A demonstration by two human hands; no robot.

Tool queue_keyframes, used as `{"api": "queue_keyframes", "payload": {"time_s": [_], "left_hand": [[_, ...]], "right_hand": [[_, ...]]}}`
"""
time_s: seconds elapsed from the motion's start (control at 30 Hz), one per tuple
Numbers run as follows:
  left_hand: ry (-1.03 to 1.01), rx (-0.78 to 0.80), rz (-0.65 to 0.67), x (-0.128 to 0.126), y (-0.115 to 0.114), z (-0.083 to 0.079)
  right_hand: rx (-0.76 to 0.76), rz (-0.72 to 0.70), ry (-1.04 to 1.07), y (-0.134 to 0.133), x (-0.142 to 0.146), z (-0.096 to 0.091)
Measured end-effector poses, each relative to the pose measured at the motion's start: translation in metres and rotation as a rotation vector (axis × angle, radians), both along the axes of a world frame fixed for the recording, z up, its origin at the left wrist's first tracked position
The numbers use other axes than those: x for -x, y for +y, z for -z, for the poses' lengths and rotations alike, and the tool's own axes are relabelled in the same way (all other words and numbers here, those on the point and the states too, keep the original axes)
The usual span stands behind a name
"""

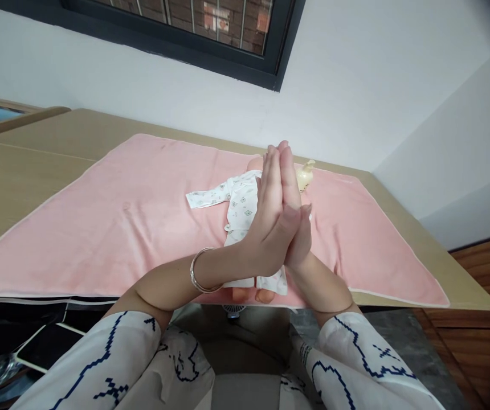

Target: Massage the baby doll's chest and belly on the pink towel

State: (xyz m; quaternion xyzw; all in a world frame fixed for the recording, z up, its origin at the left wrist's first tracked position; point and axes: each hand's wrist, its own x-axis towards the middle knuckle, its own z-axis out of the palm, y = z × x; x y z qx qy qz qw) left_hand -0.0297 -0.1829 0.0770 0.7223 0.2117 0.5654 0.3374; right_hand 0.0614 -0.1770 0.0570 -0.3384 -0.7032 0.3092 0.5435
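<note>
My left hand point(266, 228) and my right hand point(301, 238) are pressed palm to palm in front of me, fingers stretched upward. Neither holds a thing. A silver bangle point(193, 269) circles my left wrist. Below and behind the hands, a baby doll point(243, 205) in a white patterned outfit lies on a pink blanket point(142, 188). One sleeve stretches out to the left, and its feet show near the front edge. My hands hide its right side and most of its head. A pale yellow bottle point(305, 177) stands just beyond my right hand.
The blanket covers much of a wooden table point(35, 154) set against a white wall. A dark-framed window point(270, 62) is above it. At the lower left are a dark device with a pale edge point(48, 344) and clear plastic. Wooden panels point(480, 347) stand at the right.
</note>
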Motion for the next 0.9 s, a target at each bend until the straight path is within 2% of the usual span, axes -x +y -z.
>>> {"api": "queue_keyframes", "payload": {"time_s": [0.13, 0.2, 0.3, 0.37, 0.47, 0.57, 0.73, 0.8, 0.9], "left_hand": [[-0.198, -0.053, -0.019, 0.007, 0.008, -0.011], [-0.287, -0.034, -0.034, 0.012, 0.018, -0.017], [-0.295, 0.040, -0.105, 0.021, 0.038, -0.022], [-0.304, 0.065, -0.185, 0.027, 0.056, -0.024], [-0.337, 0.125, -0.249, 0.031, 0.087, -0.022], [-0.378, 0.226, -0.256, 0.024, 0.120, -0.009], [-0.328, 0.370, -0.294, 0.002, 0.167, 0.032], [-0.292, 0.447, -0.265, -0.004, 0.178, 0.045], [-0.252, 0.546, -0.248, -0.010, 0.181, 0.057]], "right_hand": [[-0.092, 0.025, -0.117, -0.016, 0.011, -0.002], [-0.169, -0.045, -0.134, -0.019, 0.018, -0.006], [-0.239, -0.153, -0.107, -0.020, 0.023, -0.010], [-0.212, -0.171, -0.105, -0.019, 0.024, -0.010], [-0.082, -0.152, -0.063, -0.010, 0.026, -0.004], [0.064, -0.091, 0.066, 0.007, 0.028, 0.003], [0.285, 0.011, 0.196, 0.044, 0.023, 0.013], [0.342, 0.032, 0.225, 0.055, 0.021, 0.017], [0.382, 0.018, 0.294, 0.068, 0.018, 0.021]]}}
